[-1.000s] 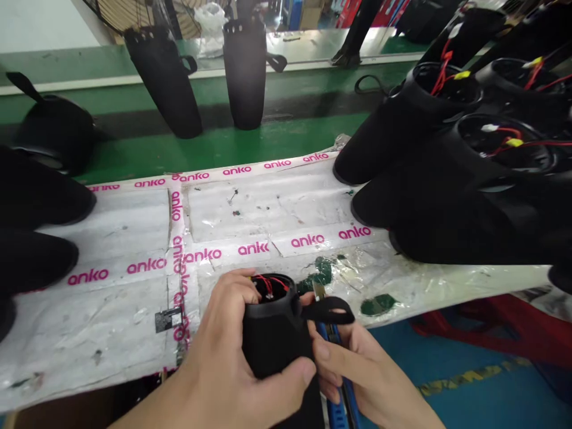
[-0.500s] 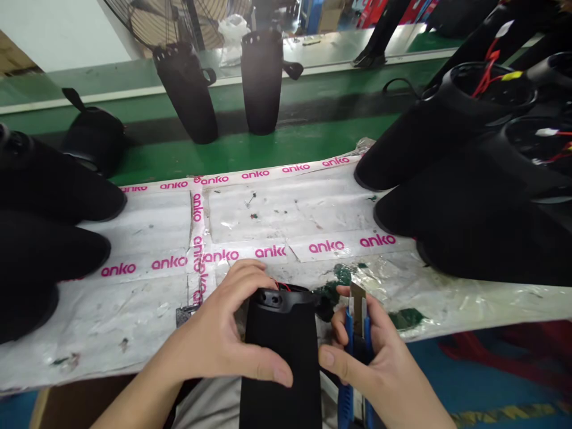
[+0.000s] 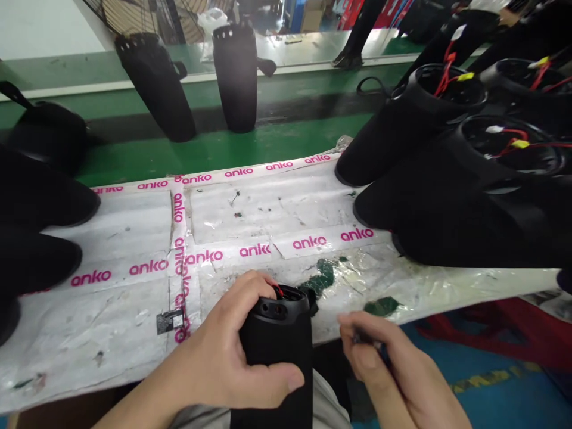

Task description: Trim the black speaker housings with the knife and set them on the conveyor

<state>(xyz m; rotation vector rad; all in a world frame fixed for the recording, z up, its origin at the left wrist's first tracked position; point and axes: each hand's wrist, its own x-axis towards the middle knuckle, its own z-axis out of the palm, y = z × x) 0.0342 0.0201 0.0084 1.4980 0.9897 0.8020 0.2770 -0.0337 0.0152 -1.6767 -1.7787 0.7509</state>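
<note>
My left hand is wrapped round the upper part of a black fabric-covered cylinder, which looks like a speaker housing. Its open rim faces away from me, and a bit of red wire shows inside. The lower end runs out of view at the bottom. To its right, apart from the housing, my right hand is closed on a blue utility knife. Only a small piece of the knife shows between the fingers; the blade is hidden.
Several black housings with red wires stand at the right; more lie at the left. Two stand on the green surface behind. A small dark label lies on the taped white cover. A fan stands beyond.
My right hand has turned over and moved slightly right and down, hiding most of the utility knife. My left hand keeps its hold on the housing. The camera view has shifted right.
</note>
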